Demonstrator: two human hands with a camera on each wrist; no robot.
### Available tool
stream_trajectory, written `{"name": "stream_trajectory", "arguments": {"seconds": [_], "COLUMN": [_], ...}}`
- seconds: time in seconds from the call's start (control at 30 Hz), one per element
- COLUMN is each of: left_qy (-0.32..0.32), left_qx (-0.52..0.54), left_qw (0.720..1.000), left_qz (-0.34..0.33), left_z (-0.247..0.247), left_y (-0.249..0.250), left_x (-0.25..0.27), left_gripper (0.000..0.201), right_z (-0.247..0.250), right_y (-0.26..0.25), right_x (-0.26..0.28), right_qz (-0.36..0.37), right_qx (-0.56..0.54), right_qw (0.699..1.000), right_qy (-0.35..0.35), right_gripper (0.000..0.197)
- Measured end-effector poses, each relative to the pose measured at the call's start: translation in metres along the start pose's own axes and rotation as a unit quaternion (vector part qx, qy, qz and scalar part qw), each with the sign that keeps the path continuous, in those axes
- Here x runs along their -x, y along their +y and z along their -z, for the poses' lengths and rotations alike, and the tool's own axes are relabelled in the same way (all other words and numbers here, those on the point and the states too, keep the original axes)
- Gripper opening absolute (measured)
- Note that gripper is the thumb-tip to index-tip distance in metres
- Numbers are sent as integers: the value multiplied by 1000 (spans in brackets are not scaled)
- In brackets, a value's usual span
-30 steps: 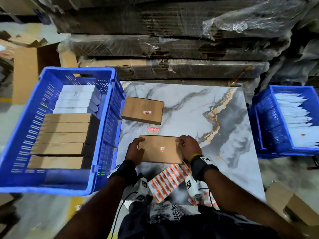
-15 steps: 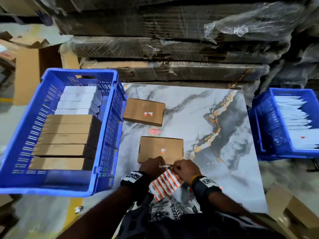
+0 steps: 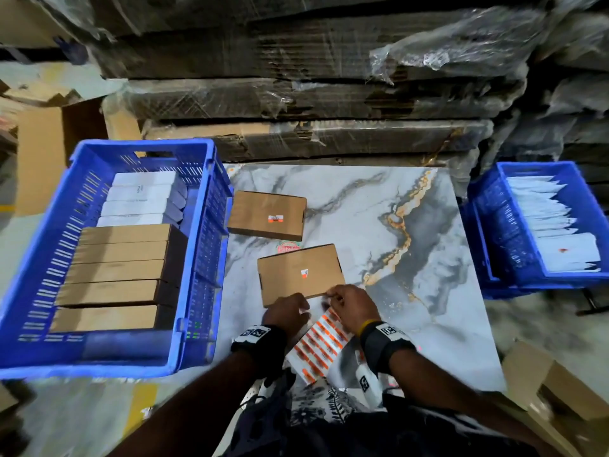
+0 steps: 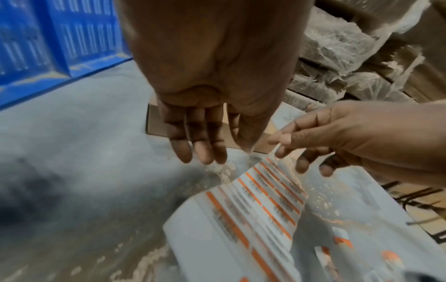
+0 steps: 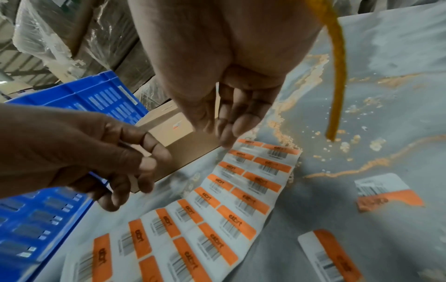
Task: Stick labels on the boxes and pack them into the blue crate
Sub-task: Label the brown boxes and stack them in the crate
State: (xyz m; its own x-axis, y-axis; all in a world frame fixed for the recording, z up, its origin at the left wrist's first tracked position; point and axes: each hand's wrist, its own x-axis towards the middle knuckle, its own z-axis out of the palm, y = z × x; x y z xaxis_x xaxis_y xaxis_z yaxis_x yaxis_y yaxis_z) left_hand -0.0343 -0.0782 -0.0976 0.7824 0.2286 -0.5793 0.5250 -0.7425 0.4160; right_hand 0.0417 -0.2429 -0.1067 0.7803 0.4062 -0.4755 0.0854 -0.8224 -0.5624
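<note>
Head: box (image 3: 300, 274) long axis L-R, slightly skewed; both hands loose, maybe pinching label sheet (image 3: 319, 345).

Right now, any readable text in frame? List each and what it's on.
"ekart", roughly: orange bands on the label sheet; the lettering is soft.
Barcodes and fine print on that sheet: blurred.
Loose labels on the table: blurred.
Labels on both brown boxes: too small.
White boxes in the crate: unreadable.

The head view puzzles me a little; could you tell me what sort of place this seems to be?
Probably a warehouse packing station. Flat cardboard bundles wrapped in plastic film are stacked behind the table, a blue crate beside it holds rows of small boxes, and a sheet of barcode labels lies near the hands.
</note>
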Motion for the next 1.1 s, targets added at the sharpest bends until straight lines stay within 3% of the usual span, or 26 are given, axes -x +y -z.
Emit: {"name": "stream_trajectory", "arguments": {"seconds": [0.13, 0.23, 0.33, 0.43, 0.87, 1.1], "left_qy": [99, 149, 95, 44, 53, 25], "left_qx": [-5, -56, -93, -114, -171, -158], "left_qw": [995, 987, 991, 992, 984, 987], "left_qz": [-12, -35, -7, 3, 4, 7], "left_z": [13, 18, 25, 28, 25, 28], "left_y": [-4, -12, -18, -21, -16, -16], "left_x": [-6, -11, -17, -21, -26, -25], "left_gripper": [17, 38, 65, 76, 65, 69], "right_z": [2, 1, -4, -9, -15, -15], "right_y": [-30, -46, -49, -46, -28, -25], "right_x": [-23, -43, -57, -64, -68, -73], "right_qz": [73, 107, 130, 144, 156, 147], "right_qx": [23, 74, 133, 158, 155, 155], "right_qw": [997, 991, 982, 976, 975, 976], "right_qy": [15, -7, -17, -23, -22, -37], "right_gripper": [24, 28, 33, 36, 29, 26]}}
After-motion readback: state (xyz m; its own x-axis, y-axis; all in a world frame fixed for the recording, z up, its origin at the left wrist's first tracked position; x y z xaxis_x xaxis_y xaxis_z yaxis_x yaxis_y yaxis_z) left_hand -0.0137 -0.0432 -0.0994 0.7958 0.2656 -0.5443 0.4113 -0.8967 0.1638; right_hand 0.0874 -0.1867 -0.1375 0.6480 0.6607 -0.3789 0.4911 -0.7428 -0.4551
